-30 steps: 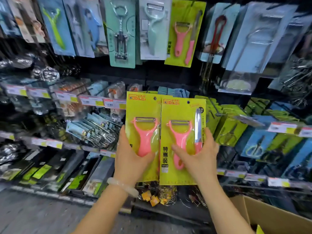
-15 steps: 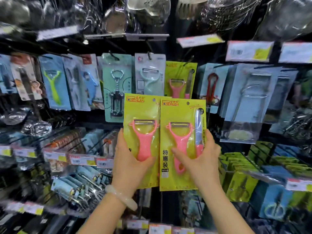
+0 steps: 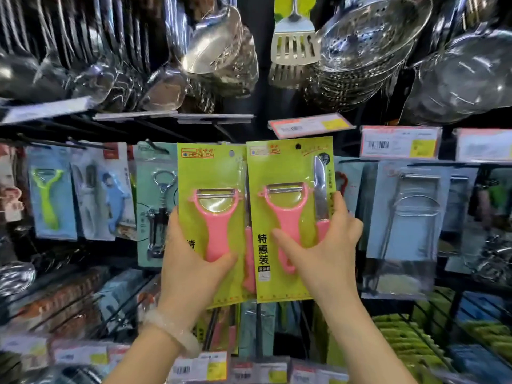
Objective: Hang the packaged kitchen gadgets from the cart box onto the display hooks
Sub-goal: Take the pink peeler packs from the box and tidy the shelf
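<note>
Up close, two bare hands each hold one flat pack in front of the shelves. Left hand (image 3: 194,261) wears a pale, smooth bangle (image 3: 171,333) on its wrist. Its thumb curls over the front of the left pack (image 3: 210,173) and its fingers go behind, so it grips the pack near the bottom. Right hand (image 3: 324,245) grips the right pack (image 3: 288,167) the same way, thumb on the front and fingers round the right edge.

Both packs are shiny green card in clear plastic, tall and flat, each with a small round hole near the top. Each one shows a pink plastic peeler with a thin metal blade. The right pack also shows a little knife (image 3: 320,195) with a pink handle. The packs stand upright side by side, and the right one covers the left one's edge a bit.

Behind them hang more packs: a green peeler (image 3: 47,195) on blue card and a metal corkscrew (image 3: 159,214). Price tags (image 3: 399,142) sit on a rail. Farther up hang shiny steel bowls with holes (image 3: 368,40) and a slotted turner (image 3: 293,42).
</note>
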A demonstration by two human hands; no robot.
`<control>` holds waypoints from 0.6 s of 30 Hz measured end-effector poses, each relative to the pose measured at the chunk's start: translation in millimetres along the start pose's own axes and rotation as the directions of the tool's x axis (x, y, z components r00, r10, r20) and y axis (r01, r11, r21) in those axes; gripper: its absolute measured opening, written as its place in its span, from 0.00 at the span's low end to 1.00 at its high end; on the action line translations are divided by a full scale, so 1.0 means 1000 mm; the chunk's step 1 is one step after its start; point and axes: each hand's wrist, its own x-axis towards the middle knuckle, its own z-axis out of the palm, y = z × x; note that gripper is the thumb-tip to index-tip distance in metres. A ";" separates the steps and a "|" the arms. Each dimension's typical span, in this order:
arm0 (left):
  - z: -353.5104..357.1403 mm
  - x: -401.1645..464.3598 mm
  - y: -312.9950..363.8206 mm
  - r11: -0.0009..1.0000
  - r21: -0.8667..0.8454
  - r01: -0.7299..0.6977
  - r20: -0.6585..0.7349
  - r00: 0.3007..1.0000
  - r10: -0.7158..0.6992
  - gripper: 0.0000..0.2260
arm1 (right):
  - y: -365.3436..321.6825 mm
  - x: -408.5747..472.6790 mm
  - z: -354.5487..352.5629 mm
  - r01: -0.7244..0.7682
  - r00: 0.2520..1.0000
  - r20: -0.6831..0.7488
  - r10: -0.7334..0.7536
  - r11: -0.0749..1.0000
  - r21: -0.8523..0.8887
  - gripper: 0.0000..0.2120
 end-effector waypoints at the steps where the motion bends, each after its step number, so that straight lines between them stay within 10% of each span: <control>1: 0.001 0.002 -0.001 1.000 -0.001 0.001 -0.002 1.000 -0.001 0.50 | 0.001 0.002 0.000 -0.010 1.000 -0.005 0.010 1.000 -0.001 0.53; 18: -0.013 0.026 -0.021 0.998 0.050 0.042 0.030 0.999 -0.044 0.52 | 0.005 0.002 0.023 -0.053 0.997 -0.052 0.051 0.997 -0.047 0.55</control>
